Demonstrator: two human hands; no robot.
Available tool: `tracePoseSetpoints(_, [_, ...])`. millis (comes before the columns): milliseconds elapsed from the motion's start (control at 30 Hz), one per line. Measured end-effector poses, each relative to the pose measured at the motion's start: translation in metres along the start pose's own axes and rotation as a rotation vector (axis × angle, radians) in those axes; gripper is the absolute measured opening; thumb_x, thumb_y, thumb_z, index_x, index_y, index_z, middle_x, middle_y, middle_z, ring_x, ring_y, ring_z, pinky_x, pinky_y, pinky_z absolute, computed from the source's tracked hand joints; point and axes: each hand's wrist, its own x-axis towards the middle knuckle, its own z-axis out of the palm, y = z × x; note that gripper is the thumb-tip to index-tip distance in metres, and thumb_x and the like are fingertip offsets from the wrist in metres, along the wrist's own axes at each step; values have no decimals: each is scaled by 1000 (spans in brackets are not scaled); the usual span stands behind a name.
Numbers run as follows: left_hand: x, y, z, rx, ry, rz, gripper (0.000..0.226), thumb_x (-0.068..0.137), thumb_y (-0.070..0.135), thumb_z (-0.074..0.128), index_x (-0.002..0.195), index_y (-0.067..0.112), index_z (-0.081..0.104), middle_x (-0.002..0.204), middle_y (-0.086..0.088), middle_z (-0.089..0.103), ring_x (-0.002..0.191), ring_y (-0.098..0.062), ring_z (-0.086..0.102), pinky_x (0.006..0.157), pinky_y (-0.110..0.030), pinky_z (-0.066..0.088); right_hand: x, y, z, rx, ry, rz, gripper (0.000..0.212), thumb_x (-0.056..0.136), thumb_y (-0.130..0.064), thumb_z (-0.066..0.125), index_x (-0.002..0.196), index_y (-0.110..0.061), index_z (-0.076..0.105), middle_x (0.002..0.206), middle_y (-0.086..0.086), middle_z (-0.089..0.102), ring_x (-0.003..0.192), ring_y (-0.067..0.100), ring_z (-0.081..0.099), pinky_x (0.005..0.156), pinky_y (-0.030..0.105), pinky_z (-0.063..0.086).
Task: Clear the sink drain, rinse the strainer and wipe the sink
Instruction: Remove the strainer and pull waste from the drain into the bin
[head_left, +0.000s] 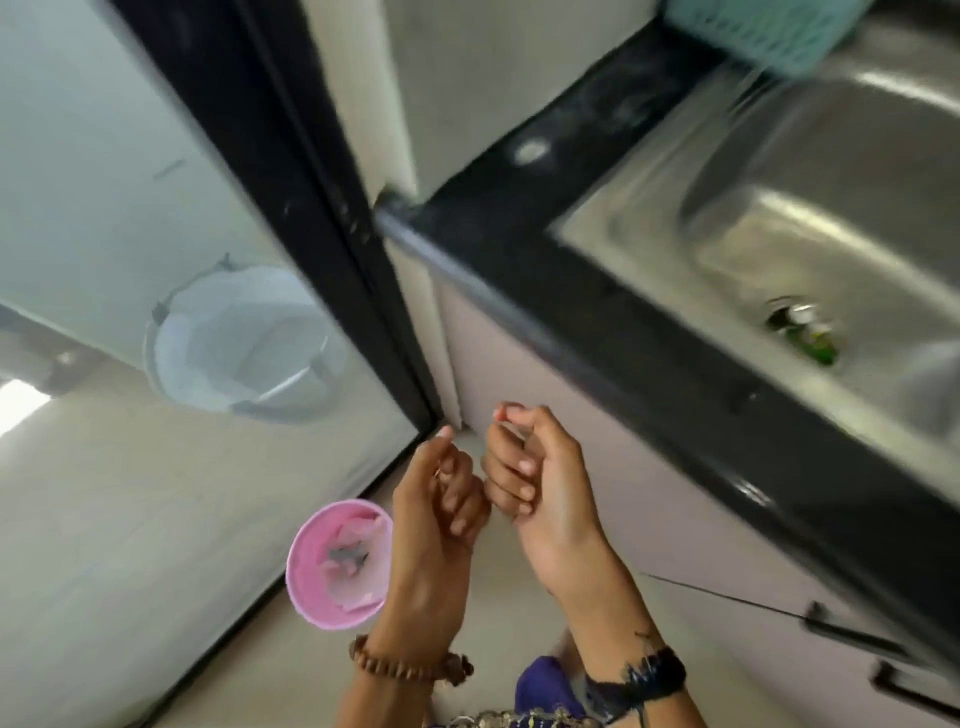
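Observation:
The steel sink (649, 218) fills the right side, set in a black counter (519, 270). Its drain (802, 330) holds green and pale scraps; the strainer cannot be made out in the blur. My left hand (441, 525) is raised over the floor with its fingers curled and nothing visible in it. Beside it, nearly touching, my right hand (540, 488) has its fingers curled, and thumb and forefinger pinch a small pale bit (511, 428) that I cannot identify. Both hands are below and left of the sink, in front of the cabinet.
A pink bin (311, 566) with scraps inside stands on the floor just left of my left hand. A white bucket (239, 343) shows behind a frosted glass door with a black frame (322, 208). A teal basket (753, 31) sits at the sink's far edge. Cabinet handles (852, 631) lie lower right.

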Motion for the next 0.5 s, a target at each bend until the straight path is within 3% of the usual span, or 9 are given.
tracePoseSetpoints(167, [-44, 10, 124, 102, -260, 117, 41, 88, 26, 48, 48, 22, 38, 39, 8, 27, 34, -5, 22, 36, -18, 22, -73, -116, 18, -55, -135, -254, 19, 89, -15, 39, 74, -15, 52, 40, -9, 31, 31, 0, 21, 33, 17, 12])
tracePoseSetpoints(300, [-50, 1, 194, 193, -391, 113, 43, 89, 26, 46, 48, 21, 36, 37, 8, 28, 32, -5, 22, 36, -18, 21, -105, -180, 8, -59, -92, -401, 24, 92, -15, 37, 74, -16, 54, 40, -9, 33, 31, 1, 22, 32, 17, 14])
tracePoseSetpoints(400, [-31, -13, 234, 327, -452, 26, 42, 89, 28, 48, 49, 22, 37, 39, 9, 29, 32, -6, 22, 36, -18, 21, -111, -216, -14, -34, 29, -489, 23, 91, -16, 40, 75, -16, 56, 42, -9, 36, 31, 2, 23, 32, 16, 16])
tracePoseSetpoints(500, [5, -28, 269, 629, -438, 22, 38, 88, 30, 51, 51, 23, 44, 39, 10, 36, 33, -6, 28, 35, -17, 22, -103, -253, -53, -65, 323, -533, 20, 90, -16, 45, 74, -16, 57, 46, -8, 40, 30, 3, 26, 31, 15, 16])
